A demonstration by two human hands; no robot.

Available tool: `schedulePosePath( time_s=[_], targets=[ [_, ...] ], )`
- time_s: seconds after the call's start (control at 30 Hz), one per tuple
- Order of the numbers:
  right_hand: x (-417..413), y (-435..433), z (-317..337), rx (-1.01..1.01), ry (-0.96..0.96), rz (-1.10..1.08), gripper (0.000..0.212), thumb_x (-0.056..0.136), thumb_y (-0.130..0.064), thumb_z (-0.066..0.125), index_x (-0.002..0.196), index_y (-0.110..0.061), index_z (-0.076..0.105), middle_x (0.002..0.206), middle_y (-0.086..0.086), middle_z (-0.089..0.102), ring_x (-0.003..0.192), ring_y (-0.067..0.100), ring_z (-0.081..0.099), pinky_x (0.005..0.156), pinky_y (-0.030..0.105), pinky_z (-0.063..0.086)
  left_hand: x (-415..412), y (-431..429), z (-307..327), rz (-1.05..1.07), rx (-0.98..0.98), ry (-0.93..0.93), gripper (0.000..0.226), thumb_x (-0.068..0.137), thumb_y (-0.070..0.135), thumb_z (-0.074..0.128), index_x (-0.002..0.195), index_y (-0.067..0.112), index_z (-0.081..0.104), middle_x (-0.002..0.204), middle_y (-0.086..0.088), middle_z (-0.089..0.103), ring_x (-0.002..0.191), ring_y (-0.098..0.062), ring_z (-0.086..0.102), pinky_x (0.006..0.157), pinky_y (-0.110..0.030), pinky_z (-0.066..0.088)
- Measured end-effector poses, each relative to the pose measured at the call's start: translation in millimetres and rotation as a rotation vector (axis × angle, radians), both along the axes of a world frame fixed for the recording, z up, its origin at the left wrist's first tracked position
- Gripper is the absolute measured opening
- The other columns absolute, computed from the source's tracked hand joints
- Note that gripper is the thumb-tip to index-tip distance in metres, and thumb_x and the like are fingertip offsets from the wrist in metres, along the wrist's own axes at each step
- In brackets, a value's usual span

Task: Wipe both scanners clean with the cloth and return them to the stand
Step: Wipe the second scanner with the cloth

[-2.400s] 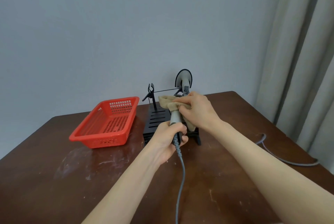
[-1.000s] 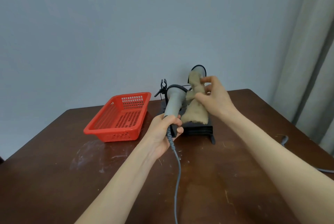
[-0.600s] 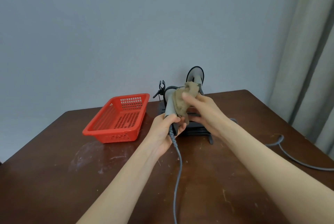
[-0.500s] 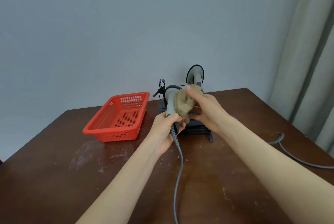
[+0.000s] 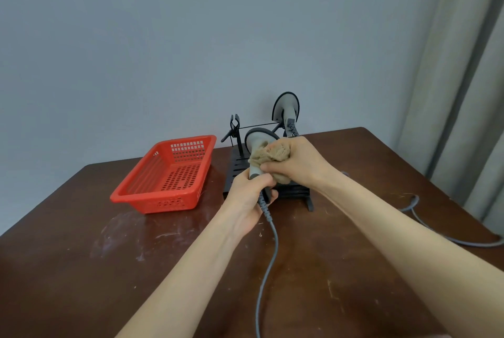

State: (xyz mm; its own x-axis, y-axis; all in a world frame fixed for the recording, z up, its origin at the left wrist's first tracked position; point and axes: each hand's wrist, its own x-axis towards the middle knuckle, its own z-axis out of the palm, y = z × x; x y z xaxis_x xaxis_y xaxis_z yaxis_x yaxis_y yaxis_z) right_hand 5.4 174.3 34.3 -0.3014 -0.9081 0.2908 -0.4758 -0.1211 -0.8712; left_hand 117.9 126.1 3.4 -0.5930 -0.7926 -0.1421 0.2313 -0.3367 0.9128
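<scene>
My left hand (image 5: 249, 196) grips the handle of a grey barcode scanner (image 5: 257, 140), held upright in front of the black stand (image 5: 235, 171). Its grey cable (image 5: 268, 256) hangs down toward me. My right hand (image 5: 297, 164) presses a bunched tan cloth (image 5: 268, 153) against the scanner's neck, just above my left hand. A second grey scanner (image 5: 286, 108) sits head-up on the stand's right side at the back. The stand's left clip (image 5: 234, 126) holds nothing.
An empty red plastic basket (image 5: 167, 174) sits left of the stand on the brown wooden table (image 5: 95, 256). Another grey cable (image 5: 436, 226) runs over the table's right edge. Curtains (image 5: 469, 78) hang at the right, and a plain wall is behind.
My right hand has bunched the cloth and slid it down the scanner from its head to its neck. The left hand keeps the same hold on the handle.
</scene>
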Motion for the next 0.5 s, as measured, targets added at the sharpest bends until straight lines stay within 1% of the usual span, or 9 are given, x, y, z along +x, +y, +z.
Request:
schedulePosePath(
  time_s=[0.03, 0.1, 0.17, 0.2, 0.23, 0.3, 0.37, 0.43, 0.5],
  targets=[
    [-2.9, -2.5, 0.1, -0.017, 0.005, -0.033, 0.025, 0.076, -0.003, 0.074, 0.071, -0.026, 0.067, 0.076, -0.009, 0.066, 0.066, -0.006, 0.060, 0.066, 0.008, 0.047, -0.7, 0.7, -0.3, -0.016, 0.022, 0.019, 0.024, 0.084, -0.016, 0.045, 0.086, 0.006, 0.054, 0.086, -0.010, 0.052, 0.067, -0.014, 0.045, 0.051, -0.021, 0.043],
    [-8.6, -9.8, -0.5, -0.047, 0.023, -0.143, 0.015, 0.079, -0.008, 0.072, 0.090, -0.017, 0.072, 0.089, -0.008, 0.067, 0.083, -0.002, 0.059, 0.072, 0.007, 0.045, -2.2, 3.5, 0.6, -0.043, 0.076, 0.073, 0.026, 0.084, -0.016, 0.043, 0.097, 0.003, 0.055, 0.095, -0.011, 0.050, 0.066, -0.012, 0.042, 0.049, -0.021, 0.043],
    [-12.0, -13.8, -2.1, -0.053, 0.022, -0.201, 0.024, 0.081, -0.010, 0.070, 0.105, -0.012, 0.071, 0.097, -0.006, 0.063, 0.093, 0.002, 0.054, 0.067, -0.001, 0.040, -2.2, 5.4, 2.4, -0.052, 0.125, 0.117, 0.029, 0.083, -0.016, 0.042, 0.103, 0.002, 0.054, 0.099, -0.012, 0.048, 0.065, -0.012, 0.042, 0.048, -0.020, 0.042],
    [-12.0, -13.1, -2.9, -0.049, 0.016, -0.184, 0.023, 0.082, -0.009, 0.069, 0.105, -0.011, 0.071, 0.096, -0.005, 0.063, 0.092, 0.003, 0.055, 0.064, -0.003, 0.039, -1.1, 5.6, 3.1, -0.054, 0.139, 0.132, 0.028, 0.083, -0.017, 0.042, 0.101, 0.003, 0.054, 0.097, -0.012, 0.047, 0.065, -0.012, 0.042, 0.049, -0.020, 0.042],
    [-12.0, -10.4, -3.2, -0.043, -0.003, -0.129, 0.019, 0.081, -0.006, 0.069, 0.100, -0.010, 0.071, 0.094, -0.002, 0.065, 0.087, 0.005, 0.057, 0.064, -0.001, 0.041, 0.1, 5.5, 4.1, -0.062, 0.143, 0.141, 0.027, 0.083, -0.017, 0.042, 0.097, 0.003, 0.054, 0.093, -0.011, 0.047, 0.066, -0.013, 0.043, 0.049, -0.021, 0.043],
    [-7.9, -2.5, -3.5, -0.005, -0.040, 0.049, 0.007, 0.080, -0.002, 0.069, 0.087, -0.003, 0.071, 0.085, 0.010, 0.068, 0.076, 0.010, 0.059, 0.069, 0.017, 0.048, 4.7, 1.9, 5.4, -0.074, 0.117, 0.132, 0.025, 0.083, -0.016, 0.042, 0.090, 0.005, 0.054, 0.088, -0.011, 0.051, 0.068, -0.014, 0.047, 0.051, -0.021, 0.044],
    [-4.5, 3.5, -1.8, 0.023, -0.005, 0.154, 0.006, 0.079, -0.003, 0.070, 0.084, -0.004, 0.071, 0.082, 0.013, 0.069, 0.073, 0.011, 0.060, 0.072, 0.026, 0.050, 7.4, 0.0, 6.3, -0.081, 0.077, 0.097, 0.025, 0.083, -0.016, 0.043, 0.088, 0.006, 0.054, 0.086, -0.010, 0.054, 0.068, -0.015, 0.050, 0.052, -0.022, 0.044],
    [-7.1, -1.6, -0.2, 0.022, 0.074, 0.101, 0.015, 0.078, -0.008, 0.071, 0.090, -0.016, 0.069, 0.087, 0.002, 0.069, 0.082, 0.011, 0.063, 0.080, 0.028, 0.050, 8.3, 0.0, 6.0, -0.089, 0.039, 0.067, 0.026, 0.082, -0.017, 0.042, 0.086, 0.007, 0.052, 0.083, -0.008, 0.052, 0.065, -0.013, 0.049, 0.052, -0.022, 0.043],
    [-10.5, -9.7, 1.6, 0.007, 0.145, -0.073, 0.026, 0.077, -0.013, 0.071, 0.101, -0.021, 0.064, 0.097, -0.002, 0.067, 0.094, 0.014, 0.061, 0.083, 0.027, 0.049, 9.0, 1.4, 5.4, -0.084, -0.009, 0.037, 0.026, 0.083, -0.017, 0.043, 0.087, 0.007, 0.050, 0.081, -0.007, 0.047, 0.063, -0.011, 0.044, 0.051, -0.022, 0.042]
  ],
)
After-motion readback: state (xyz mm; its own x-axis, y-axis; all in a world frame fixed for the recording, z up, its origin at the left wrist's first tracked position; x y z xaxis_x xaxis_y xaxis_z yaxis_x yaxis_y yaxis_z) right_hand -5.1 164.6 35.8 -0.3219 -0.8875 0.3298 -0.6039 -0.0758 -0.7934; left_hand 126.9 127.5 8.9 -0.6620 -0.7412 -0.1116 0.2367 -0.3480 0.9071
